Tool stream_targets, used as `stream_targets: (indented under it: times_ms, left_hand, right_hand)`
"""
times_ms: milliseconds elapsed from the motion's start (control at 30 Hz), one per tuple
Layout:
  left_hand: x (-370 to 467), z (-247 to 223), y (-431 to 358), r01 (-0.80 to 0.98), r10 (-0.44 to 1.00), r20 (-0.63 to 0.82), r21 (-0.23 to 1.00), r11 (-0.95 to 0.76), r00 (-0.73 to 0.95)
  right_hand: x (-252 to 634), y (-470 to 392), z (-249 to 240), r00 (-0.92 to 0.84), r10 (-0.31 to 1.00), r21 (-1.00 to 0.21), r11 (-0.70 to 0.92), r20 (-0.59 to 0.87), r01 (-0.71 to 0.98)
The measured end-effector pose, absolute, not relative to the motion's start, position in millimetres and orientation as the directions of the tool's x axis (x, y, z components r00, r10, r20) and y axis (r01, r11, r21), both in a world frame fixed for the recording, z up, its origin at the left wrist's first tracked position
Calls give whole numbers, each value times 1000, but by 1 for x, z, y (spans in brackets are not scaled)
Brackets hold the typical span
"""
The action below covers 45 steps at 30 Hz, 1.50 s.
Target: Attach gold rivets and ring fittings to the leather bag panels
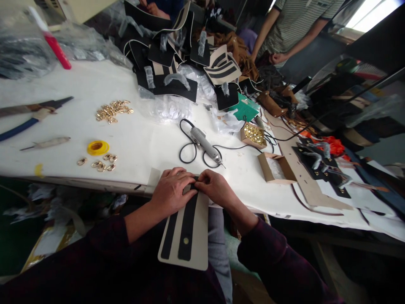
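Note:
A beige panel (200,236) with two black strips (189,219) rests at the table's front edge and slopes down over my lap. One strip carries a small gold stud (185,241) near its lower end. My left hand (172,190) lies over the panel's upper left part, its fingers pressing it down. At the panel's top end my right hand (213,185) pinches with thumb and forefinger; what sits between those fingertips is hidden. Just beyond the hands lies a grey electric screwdriver (205,145) with a coiled black cable.
Gold clasps (112,110), yellow tape (98,147), an awl (47,142) and pliers (34,114) lie left. Right stand a box of gold studs (254,135) and an open cardboard box (276,168). Black panels (174,86) pile up at the back, near two other people.

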<state>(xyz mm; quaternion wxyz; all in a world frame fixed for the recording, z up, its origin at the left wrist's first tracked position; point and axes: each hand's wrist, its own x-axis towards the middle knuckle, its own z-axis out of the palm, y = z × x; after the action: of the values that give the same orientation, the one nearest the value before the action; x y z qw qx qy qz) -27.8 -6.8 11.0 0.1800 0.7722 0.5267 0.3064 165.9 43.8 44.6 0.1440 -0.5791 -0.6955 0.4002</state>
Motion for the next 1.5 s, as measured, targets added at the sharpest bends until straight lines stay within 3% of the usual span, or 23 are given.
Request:
stream_targets:
  times_ms: [67, 200, 267, 467, 800, 900, 967, 1033, 1133, 1233, 1300, 1367, 1433, 1500]
  left_hand:
    - [-28, 11, -7, 702, 921, 283, 598, -386, 266]
    - [-28, 11, -7, 712, 917, 297, 580, -396, 268]
    - [-28, 10, -7, 716, 917, 301, 576, -394, 262]
    - [-27, 9, -7, 720, 915, 312, 570, -396, 256]
    - [-26, 9, -8, 718, 910, 333, 569, -402, 246]
    - [-27, 9, -8, 707, 912, 331, 583, -400, 243]
    - [-27, 10, -7, 701, 911, 332, 590, -402, 244]
    - [-27, 10, -7, 699, 911, 334, 591, -403, 243]
    - [-27, 10, -7, 700, 914, 329, 593, -397, 239]
    - [-26, 11, -7, 700, 918, 320, 599, -388, 235]
    - [-26, 11, -8, 698, 920, 317, 604, -384, 232]
    - [-27, 11, -8, 697, 920, 313, 606, -384, 234]
    - [-27, 10, -7, 701, 920, 309, 601, -384, 240]
    - [-28, 9, -7, 707, 919, 305, 592, -387, 249]
  right_hand:
    - [166, 51, 46, -295, 908, -739, -24, -299, 673]
    - [165, 69, 49, -386, 746, -769, -254, -542, 587]
    - [166, 73, 49, -407, 710, -770, -301, -575, 563]
    - [174, 61, 44, -419, 803, -858, -208, -423, 469]
    - [180, 62, 54, -402, 789, -848, -266, -464, 458]
    - [185, 76, 63, -287, 906, -850, -131, -311, 510]
    - [185, 92, 69, -144, 986, -750, 29, -88, 661]
    - [181, 111, 72, -96, 991, -549, 129, 90, 826]
    - [170, 138, 68, -172, 984, -291, 178, 46, 940]
    - [163, 156, 60, -207, 977, -221, 190, -54, 957]
    - [165, 161, 58, -184, 979, -339, 144, -88, 930]
    - [173, 157, 63, -174, 969, -612, 32, -174, 790]
    - [181, 146, 74, -234, 941, -884, -117, -245, 453]
    - [186, 129, 89, -310, 928, -978, -204, -208, 46]
